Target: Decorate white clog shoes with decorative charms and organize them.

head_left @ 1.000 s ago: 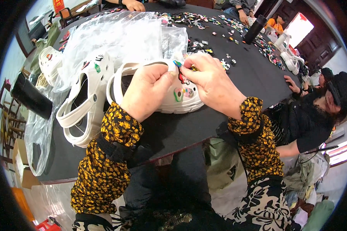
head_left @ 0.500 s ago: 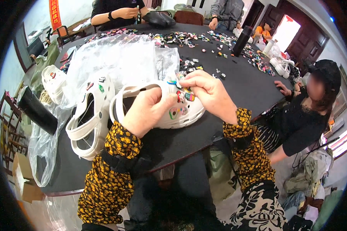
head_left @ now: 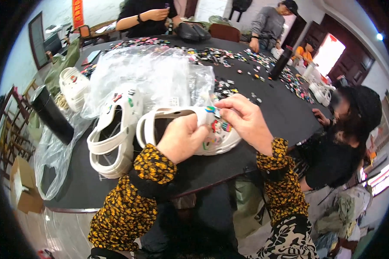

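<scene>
A white clog [head_left: 222,148] lies on its side on the dark table, its toe pointing right. My left hand [head_left: 181,138] is closed around its upper edge, thumb on the outside and fingers inside the opening. My right hand [head_left: 250,124] pinches at the top of the toe, beside a blue-green charm [head_left: 210,109]; what lies between its fingertips is too small to make out. Below those fingertips sit a red-and-white figure charm [head_left: 216,126] and a striped cupcake charm [head_left: 226,126]. A second white clog [head_left: 100,148], with a few charms on it, stands left of my left hand.
Clear plastic bags [head_left: 142,73] cover the table behind the clogs. Loose charms [head_left: 227,88] are scattered beyond. At the left stand a black cylinder [head_left: 52,114] and another white clog [head_left: 73,90]. A person in black [head_left: 337,146] sits at the right; others work across the table.
The whole view has shifted, so the table and clogs appear farther right and lower. Both hands keep their places on the clog, the right one still pinching near the blue-green charm.
</scene>
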A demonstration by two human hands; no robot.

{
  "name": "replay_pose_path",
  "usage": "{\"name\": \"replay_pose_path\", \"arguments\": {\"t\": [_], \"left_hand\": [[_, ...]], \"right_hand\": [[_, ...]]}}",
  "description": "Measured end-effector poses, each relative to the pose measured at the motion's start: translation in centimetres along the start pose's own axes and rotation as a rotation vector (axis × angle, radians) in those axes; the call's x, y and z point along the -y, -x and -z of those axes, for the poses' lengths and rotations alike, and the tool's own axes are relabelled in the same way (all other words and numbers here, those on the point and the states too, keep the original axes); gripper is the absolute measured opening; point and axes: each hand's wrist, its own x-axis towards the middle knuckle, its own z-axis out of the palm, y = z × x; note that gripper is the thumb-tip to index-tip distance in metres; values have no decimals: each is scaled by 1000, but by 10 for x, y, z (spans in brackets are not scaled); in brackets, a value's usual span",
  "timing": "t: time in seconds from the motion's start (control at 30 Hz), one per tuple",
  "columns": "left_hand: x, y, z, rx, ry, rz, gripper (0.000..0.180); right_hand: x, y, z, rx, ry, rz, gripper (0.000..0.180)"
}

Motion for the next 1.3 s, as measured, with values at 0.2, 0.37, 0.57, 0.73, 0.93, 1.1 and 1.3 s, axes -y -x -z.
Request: {"name": "replay_pose_path", "arguments": {"t": [0.2,0.37,0.57,0.73,0.93,1.1,1.3], "left_hand": [[-16,10,8,-7,-120,-29,27],[-20,15,8,-7,-280,-52,26],[-16,22,7,-51,-304,-152,27],[-19,23,7,-45,-312,-145,27],[-26,22,5,-50,-334,-124,23],[-24,19,5,-29,-347,-79,25],[-29,14,6,-56,-288,23,25]], "right_hand": [[15,-6,-2,140,-23,-91,25],[4,-4,-7,240,-141,-241,32],[-1,-7,-7,339,-197,-343,37],[2,-14,-7,378,84,-100,39],[9,-18,-8,340,93,-130,37],[1,-19,-6,323,37,-154,37],[-10,-15,-8,204,106,17,24]]}}
